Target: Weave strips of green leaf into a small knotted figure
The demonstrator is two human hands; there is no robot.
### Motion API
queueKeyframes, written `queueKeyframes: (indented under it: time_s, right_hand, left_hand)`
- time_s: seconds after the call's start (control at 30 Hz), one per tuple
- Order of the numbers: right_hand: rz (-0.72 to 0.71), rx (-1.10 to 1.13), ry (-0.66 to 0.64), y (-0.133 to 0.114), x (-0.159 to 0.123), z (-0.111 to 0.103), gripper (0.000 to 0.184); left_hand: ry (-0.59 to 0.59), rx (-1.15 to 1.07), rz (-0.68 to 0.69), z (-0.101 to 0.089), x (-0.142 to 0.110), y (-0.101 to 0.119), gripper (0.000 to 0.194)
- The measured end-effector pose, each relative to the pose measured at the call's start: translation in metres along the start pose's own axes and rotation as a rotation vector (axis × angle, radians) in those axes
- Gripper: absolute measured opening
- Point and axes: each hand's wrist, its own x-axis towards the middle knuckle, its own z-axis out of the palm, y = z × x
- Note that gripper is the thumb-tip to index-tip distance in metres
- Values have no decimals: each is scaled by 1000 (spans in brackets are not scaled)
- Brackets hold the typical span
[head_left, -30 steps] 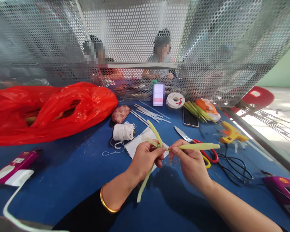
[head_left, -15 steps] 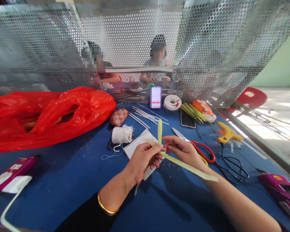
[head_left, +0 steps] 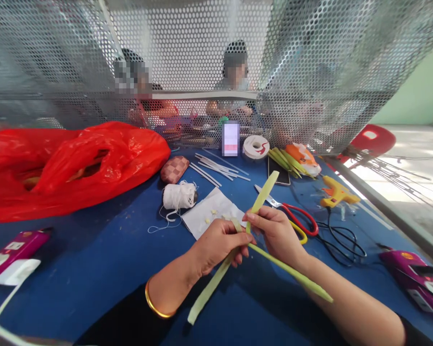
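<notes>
My left hand is closed, pinching pale green leaf strips where they cross. One strip runs down to the right past my right forearm, and another hangs down to the left below my left hand. A short end rises to the upper right, and my right hand pinches it between thumb and fingers. The fingertips of both hands are close together. Under and behind my left hand lies a white paper sheet with small pale scraps on it. Scissors with red and yellow handles lie just behind my right hand.
Behind are a white thread spool, a checkered pouch, thin white sticks, a ribbon roll and a lit phone. A red plastic bag lies left; a yellow glue gun with a black cord lies right.
My right hand has taken hold of the upright strip end and tilted it to the right. A strip now hangs down-left from my left hand. More of the paper sheet shows.
</notes>
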Motion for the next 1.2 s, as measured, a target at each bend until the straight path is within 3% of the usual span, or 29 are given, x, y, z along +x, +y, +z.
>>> queueKeyframes:
  time_s: [0.2,0.33,0.43,0.5,0.57,0.77,1.0,1.2]
  right_hand:
    - [17,-3,-29,5,13,-7,32]
    - [178,65,57,10,15,-6,33]
    - [237,-5,-90,11,5,3,32]
    - [180,-46,-230,10,-3,10,32]
    - [128,-79,-274,9,-9,16,34]
    - [-2,-312,-217,14,-16,18,48]
    - [-140,-555,-224,12,-24,17,40]
    - [-266,-673,-202,18,-28,20,39]
  left_hand:
    - [72,-180,44,-6,6,-2,28]
    - [196,-349,194,-15,9,4,35]
    - [222,-425,228,-19,9,8,32]
    - [216,-418,232,-18,10,8,34]
    - [219,-377,251,-17,12,5,35]
    - [254,-340,289,-13,14,1,25]
    - [294,-278,325,-10,14,-1,15]
    - [310,-319,289,-9,15,-2,23]
